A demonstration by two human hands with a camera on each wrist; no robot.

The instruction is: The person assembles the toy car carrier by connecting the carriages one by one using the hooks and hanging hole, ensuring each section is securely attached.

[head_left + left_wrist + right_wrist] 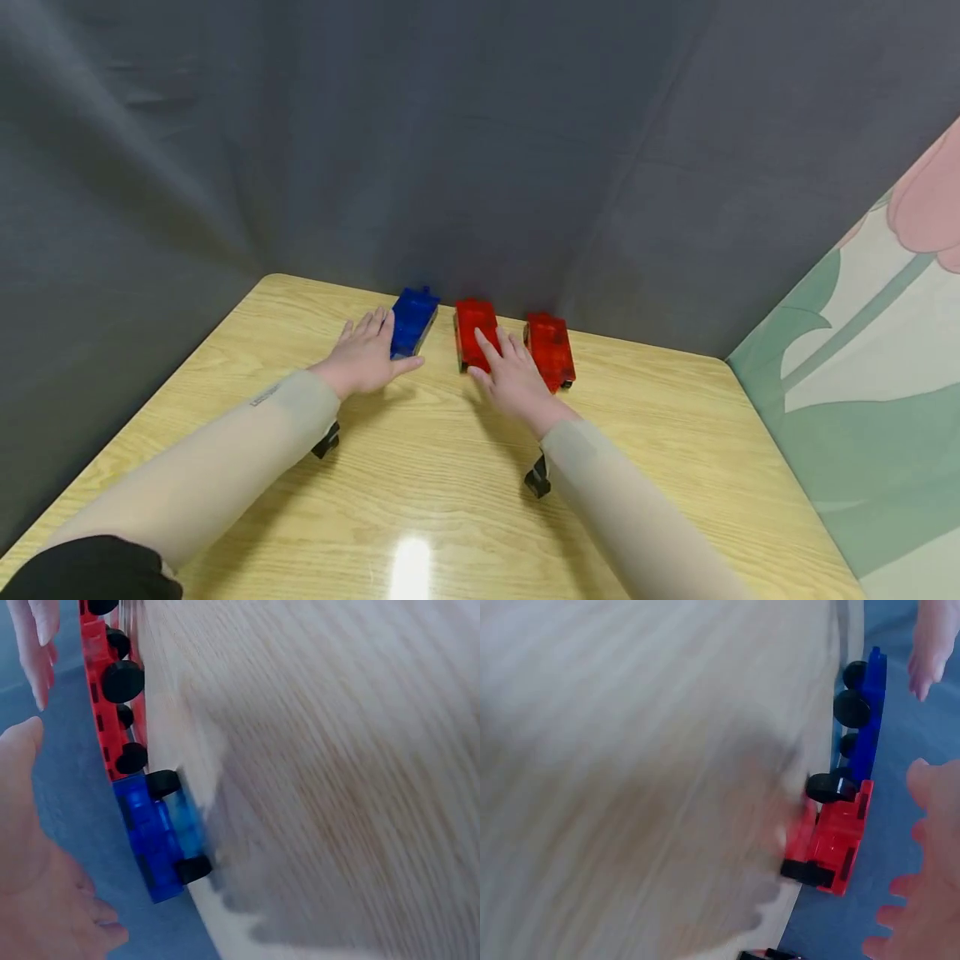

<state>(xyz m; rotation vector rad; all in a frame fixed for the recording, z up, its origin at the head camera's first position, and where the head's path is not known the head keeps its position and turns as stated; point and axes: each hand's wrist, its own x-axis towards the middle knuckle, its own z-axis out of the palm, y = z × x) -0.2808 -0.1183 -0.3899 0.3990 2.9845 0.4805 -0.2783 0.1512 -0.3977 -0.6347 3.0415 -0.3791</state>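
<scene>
Three see-through plastic toy cars with black wheels stand at the table's far edge: a blue car [412, 323] on the left, a red car [472, 318] in the middle and a second red car [553, 350] on the right. My left hand [366, 354] is held with spread fingers just beside and in front of the blue car [154, 840]. My right hand [513, 379] reaches over the table, its fingers overlapping the two red cars in the head view. In the right wrist view a gap shows between the right hand [930, 877] and the red car [838, 844]. Neither hand holds anything.
The cars stand on a light wood-grain table [420, 467]. Right behind its far edge hangs a dark grey cloth [480, 167]. A floral-patterned panel [885, 400] borders the right side. Small black devices [537, 479] sit under both wrists.
</scene>
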